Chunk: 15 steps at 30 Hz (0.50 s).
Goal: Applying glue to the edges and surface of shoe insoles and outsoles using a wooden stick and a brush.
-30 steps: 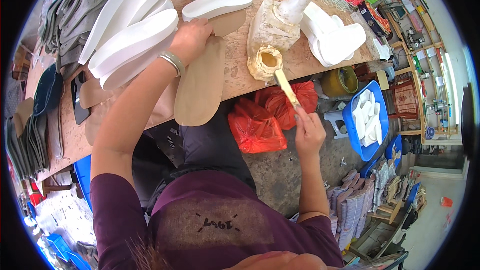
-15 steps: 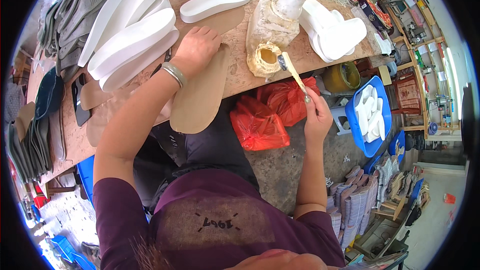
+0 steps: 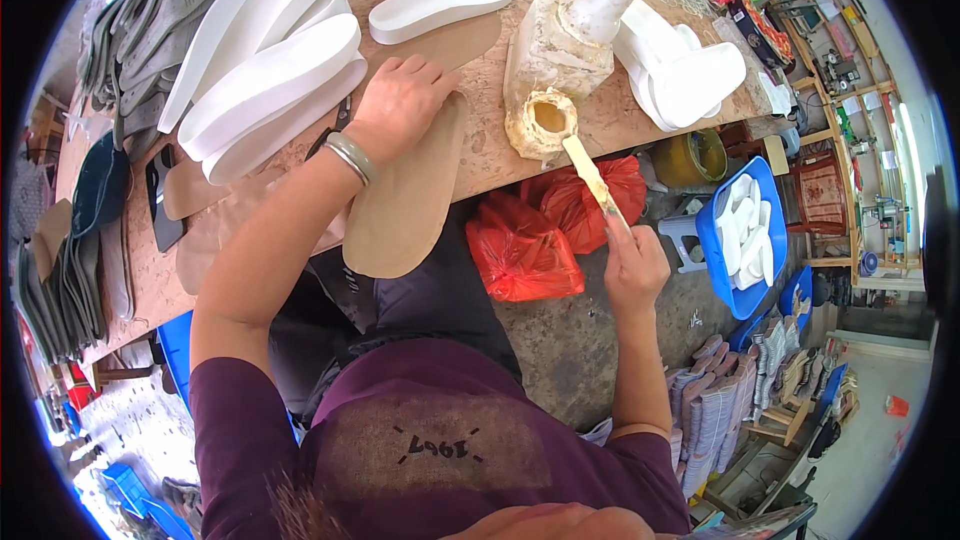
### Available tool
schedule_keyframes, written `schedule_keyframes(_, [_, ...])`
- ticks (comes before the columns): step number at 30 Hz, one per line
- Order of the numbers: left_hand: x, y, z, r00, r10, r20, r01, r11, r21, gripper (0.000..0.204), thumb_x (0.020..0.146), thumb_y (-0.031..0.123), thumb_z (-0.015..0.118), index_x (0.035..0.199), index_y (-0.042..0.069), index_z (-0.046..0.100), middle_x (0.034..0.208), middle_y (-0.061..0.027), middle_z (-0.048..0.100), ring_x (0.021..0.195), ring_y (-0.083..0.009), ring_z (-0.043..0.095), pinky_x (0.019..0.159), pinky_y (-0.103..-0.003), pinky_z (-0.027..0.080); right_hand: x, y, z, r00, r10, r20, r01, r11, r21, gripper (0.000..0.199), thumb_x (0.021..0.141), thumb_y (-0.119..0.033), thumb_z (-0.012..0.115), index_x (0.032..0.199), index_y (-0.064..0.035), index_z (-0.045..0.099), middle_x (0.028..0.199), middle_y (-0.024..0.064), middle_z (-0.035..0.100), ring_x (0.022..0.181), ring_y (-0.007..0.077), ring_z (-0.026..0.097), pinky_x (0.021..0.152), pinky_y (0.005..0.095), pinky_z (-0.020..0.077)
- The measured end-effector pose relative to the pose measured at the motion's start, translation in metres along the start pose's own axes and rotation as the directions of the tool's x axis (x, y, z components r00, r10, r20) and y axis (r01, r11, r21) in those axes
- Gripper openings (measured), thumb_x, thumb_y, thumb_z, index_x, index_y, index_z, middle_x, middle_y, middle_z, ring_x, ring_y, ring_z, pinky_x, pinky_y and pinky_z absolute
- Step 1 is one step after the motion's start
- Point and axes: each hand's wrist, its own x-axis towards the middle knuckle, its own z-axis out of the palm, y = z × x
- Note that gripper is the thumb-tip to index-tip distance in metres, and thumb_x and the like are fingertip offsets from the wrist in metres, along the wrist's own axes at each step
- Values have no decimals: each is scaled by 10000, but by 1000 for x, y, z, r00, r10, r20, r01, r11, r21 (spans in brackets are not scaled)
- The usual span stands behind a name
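My left hand (image 3: 403, 105), with a bracelet at the wrist, rests on the upper end of a tan insole-shaped sheet (image 3: 405, 200). Its fingers are laid over the sheet, slightly bent, and the sheet's near end sticks out past the table edge. In my right hand (image 3: 637, 262) is a glue brush (image 3: 588, 172), gripped by its handle. The brush's far end is beside the crusted mouth of a pale glue pot (image 3: 541, 124), which holds yellowish glue. Behind the pot's mouth rises a blocky, glue-stained body with a cone-shaped top.
White foam soles (image 3: 275, 90) are piled left of my left hand, with another white sole (image 3: 442, 8) beyond it. More white soles (image 3: 690, 75) lie right of the pot. Grey soles (image 3: 170, 20) fill the far left. Red plastic bags (image 3: 525, 250) and a blue basket (image 3: 715, 240) stand below the table.
My right hand has moved slightly down, and the brush has turned in it, so its dark head no longer shows. My left hand stays on the tan sheet.
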Motion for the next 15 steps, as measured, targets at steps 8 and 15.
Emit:
schedule_keyframes(8, [13, -12, -4, 982, 142, 129, -136, 989, -54, 166, 793, 116, 573, 946, 133, 635, 944, 10, 586, 973, -163, 551, 853, -320, 419, 41, 12, 17, 994, 95, -46, -79, 959, 271, 270, 790, 14, 680, 1048, -63, 690, 689, 64, 525, 565, 184, 527, 502, 285, 416])
schedule_keyframes(15, [-2, -7, -12, 976, 184, 119, -175, 981, -83, 135, 794, 123, 587, 925, 127, 620, 938, -8, 578, 927, -173, 570, 809, -316, 436, 48, 31, 13, 961, -269, 64, 272, 961, -41, 328, 721, 39, 656, 1025, -78, 684, 703, 64, 500, 615, 230, 538, 531, 337, 434])
